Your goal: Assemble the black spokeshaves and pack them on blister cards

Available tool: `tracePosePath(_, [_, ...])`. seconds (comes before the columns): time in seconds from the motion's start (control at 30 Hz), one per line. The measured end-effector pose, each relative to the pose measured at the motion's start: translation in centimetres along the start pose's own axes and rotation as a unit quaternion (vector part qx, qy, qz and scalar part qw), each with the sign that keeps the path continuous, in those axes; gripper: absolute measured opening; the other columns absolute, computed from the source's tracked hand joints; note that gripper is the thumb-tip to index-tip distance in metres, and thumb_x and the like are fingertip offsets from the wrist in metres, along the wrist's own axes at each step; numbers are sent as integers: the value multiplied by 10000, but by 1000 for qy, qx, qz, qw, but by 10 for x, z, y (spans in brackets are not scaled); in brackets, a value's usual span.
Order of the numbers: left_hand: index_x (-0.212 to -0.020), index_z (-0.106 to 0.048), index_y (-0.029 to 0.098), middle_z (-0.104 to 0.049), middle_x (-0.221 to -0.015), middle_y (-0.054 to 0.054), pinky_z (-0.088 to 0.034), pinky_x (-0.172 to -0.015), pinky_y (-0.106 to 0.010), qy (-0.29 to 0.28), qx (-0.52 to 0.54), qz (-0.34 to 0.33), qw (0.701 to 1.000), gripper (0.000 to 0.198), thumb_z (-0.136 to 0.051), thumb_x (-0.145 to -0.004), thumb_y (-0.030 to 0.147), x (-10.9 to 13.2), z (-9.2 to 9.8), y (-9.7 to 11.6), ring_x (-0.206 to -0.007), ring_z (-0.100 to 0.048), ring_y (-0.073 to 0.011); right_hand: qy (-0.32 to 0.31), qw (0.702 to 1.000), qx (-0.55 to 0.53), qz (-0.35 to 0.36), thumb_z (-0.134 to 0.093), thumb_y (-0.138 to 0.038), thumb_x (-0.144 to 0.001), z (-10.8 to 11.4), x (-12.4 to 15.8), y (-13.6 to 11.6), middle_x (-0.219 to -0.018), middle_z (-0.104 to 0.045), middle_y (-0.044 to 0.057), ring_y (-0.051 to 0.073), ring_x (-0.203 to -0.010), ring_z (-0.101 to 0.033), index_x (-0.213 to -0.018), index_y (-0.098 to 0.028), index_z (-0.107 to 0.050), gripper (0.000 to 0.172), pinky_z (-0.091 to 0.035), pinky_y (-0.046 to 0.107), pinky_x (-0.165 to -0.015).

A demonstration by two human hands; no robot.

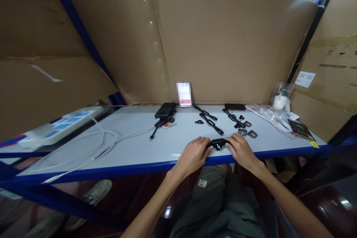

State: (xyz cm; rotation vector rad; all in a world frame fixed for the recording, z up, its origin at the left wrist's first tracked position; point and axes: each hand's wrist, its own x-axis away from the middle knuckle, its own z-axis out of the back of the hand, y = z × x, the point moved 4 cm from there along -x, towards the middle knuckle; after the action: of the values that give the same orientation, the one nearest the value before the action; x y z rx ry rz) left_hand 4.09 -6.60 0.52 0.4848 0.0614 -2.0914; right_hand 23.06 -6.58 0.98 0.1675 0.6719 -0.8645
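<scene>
Black part is near the front edge of the surface, pinched at its ends by the left hand and right hand. Handling seems unfinished; looped black pieces lie unheld beyond.

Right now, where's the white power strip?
In the head view, the power strip lies at the left end of the table, right by the left cardboard wall, far left of the left hand.

Left grip and right grip pinch, forearms angled inward.
</scene>
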Motion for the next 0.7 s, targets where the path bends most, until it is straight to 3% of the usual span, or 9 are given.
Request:
tracePosePath(0.13, [-993,-547,204,-644,-935,-60,-424,-743,-342,-1,-2,3,1000,138,-424,-1022,260,0,-2,-1,-911,-604,-248,24,999,36,-31,-540,-164,-960,5,-1,-13,-1054,-628,125,282,-1013,-535,-1067,-155,-636,144,-466,433,-885])
tracePosePath(0.23, [-996,-541,204,-642,-934,-61,-424,-743,-344,-3,-7,4,1000,136,-420,-1022,258,1,-2,0,-912,-602,-248,0,993,111,-37,-521,-267,-991,2,-4,-29,-927,-636,117,294,-942,-539,-901,-163,-650,188,-439,442,-842])
tracePosePath(0.33, [-996,-535,203,-639,-939,-62,-426,-734,-344,-7,-14,2,1000,112,-442,-1016,260,2,-2,1,-914,-601,-251,-46,984,172,-23,-494,-281,-1011,-8,-7,-40,-854,-651,85,266,-891,-562,-863,-172,-647,239,-428,409,-820])
tracePosePath(0.7, [-978,-535,215,-636,-936,-59,-427,-713,-339,-6,-23,-4,1000,95,-446,-1009,222,2,0,4,-911,-598,-249,-72,981,179,-19,-468,-178,-1007,-12,-9,-49,-855,-673,72,245,-882,-584,-877,-169,-637,214,-419,374,-798])
